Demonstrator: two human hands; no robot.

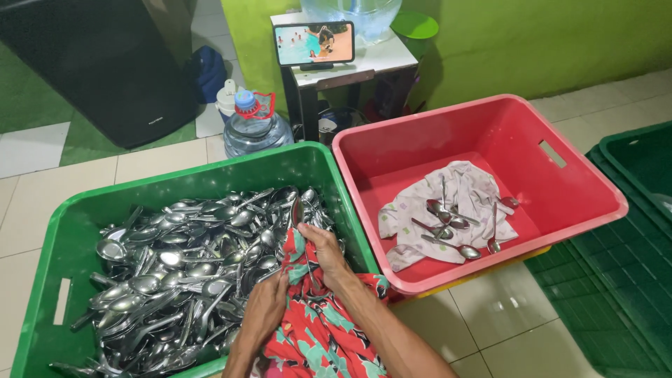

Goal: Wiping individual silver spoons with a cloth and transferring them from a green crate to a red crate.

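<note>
Head view, left hand: your left hand (pixel 264 308) is closed on the red flowered cloth (pixel 318 329) at the green crate's (pixel 77 231) near edge.
Right hand: your right hand (pixel 323 246) is clamped on the same cloth, with a spoon handle (pixel 297 210) poking up from it.
Spoons: a heap (pixel 182 273) fills the green crate.
Red crate (pixel 490 119): just beside it, holding a pale cloth (pixel 462 189) with a few spoons (pixel 448 222) on top.

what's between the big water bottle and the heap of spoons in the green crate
In the head view, only the green plastic crate's back wall stands between the clear water bottle with a blue cap and the heap of steel spoons.
</note>
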